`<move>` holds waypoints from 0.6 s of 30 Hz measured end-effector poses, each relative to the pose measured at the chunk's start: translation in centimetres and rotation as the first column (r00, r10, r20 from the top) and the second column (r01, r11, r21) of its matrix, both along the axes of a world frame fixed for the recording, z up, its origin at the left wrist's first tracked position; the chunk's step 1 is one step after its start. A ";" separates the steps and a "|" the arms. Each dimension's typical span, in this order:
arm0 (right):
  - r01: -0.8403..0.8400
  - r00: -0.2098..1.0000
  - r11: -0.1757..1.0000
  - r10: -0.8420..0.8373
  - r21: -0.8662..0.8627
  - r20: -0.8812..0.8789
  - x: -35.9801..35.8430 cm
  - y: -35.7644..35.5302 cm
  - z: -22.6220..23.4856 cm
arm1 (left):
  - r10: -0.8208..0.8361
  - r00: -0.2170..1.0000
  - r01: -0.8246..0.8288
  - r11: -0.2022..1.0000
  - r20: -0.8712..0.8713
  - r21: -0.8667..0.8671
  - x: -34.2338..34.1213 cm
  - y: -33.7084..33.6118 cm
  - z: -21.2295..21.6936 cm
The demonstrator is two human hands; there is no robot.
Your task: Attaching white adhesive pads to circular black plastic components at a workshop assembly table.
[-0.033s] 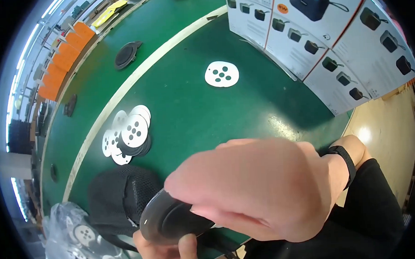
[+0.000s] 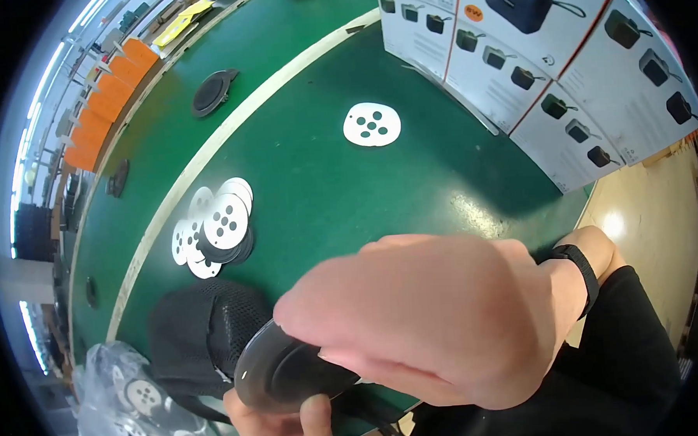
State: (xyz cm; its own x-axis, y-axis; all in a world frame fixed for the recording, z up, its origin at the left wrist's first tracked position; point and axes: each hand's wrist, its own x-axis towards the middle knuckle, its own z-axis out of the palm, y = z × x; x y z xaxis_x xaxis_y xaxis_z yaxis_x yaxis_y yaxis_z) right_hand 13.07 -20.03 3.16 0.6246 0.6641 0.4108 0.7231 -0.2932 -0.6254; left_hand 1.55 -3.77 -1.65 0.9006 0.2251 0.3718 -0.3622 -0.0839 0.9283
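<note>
A glossy black round disc [image 2: 282, 373] is tilted up close in front of me at the lower middle. My left hand [image 2: 276, 428] grips its lower edge, thumb on the face that shows and fingers behind. Over its upper right side lies my right hand [image 2: 431, 319], fingers closed, the fingertips at the disc; part of the disc is hidden under it. Just left of the disc, a black mesh-fabric pouch or cap [image 2: 206, 329] rests on the green table. Beyond it lies a loose pile of white round pieces with dark holes [image 2: 226, 221], some black rounds among them.
One white holed piece [image 2: 372, 125] lies alone farther off. White printed cartons [image 2: 506, 71] stand at the right edge. A clear plastic bag [image 2: 131, 399] of holed pieces sits lower left. Past a pale curved strip [image 2: 206, 150] are several black round parts [image 2: 213, 93]. Orange bins [image 2: 114, 96] stand far left.
</note>
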 end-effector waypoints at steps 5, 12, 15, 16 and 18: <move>0.063 0.965 0.947 -0.138 -0.316 -0.223 -1.4 0.6 0.6 | 0.029 1.000 -0.029 0.999 0.003 0.041 -0.5 -0.5 0.3; 0.350 0.911 0.936 -0.348 0.031 0.222 1.2 0.8 -2.4 | 0.220 0.940 -0.225 0.974 -0.261 0.010 0.7 -0.2 0.9; 0.016 0.980 0.992 -0.040 -0.126 -0.193 3.4 -0.8 -0.6 | 0.132 0.934 -0.174 0.980 -0.331 -0.100 0.6 -0.1 2.3; -0.275 0.809 0.949 0.142 -0.155 -0.570 4.0 -0.6 -0.6 | 0.082 0.932 -0.157 0.969 -0.353 -0.190 1.2 0.0 2.2; -0.313 0.713 0.949 0.209 -0.037 -0.669 4.4 -0.3 -0.8 | 0.032 0.928 -0.146 0.948 -0.372 -0.282 1.9 0.1 2.2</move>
State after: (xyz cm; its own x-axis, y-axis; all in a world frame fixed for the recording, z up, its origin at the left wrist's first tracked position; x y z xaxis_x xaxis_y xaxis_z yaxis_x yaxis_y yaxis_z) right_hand 17.45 -20.31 2.40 0.4957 0.8576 -0.1369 0.2153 -0.2741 -0.9373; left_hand 3.48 -3.68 0.53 0.9305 0.3594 -0.0701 -0.0044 0.2024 0.9793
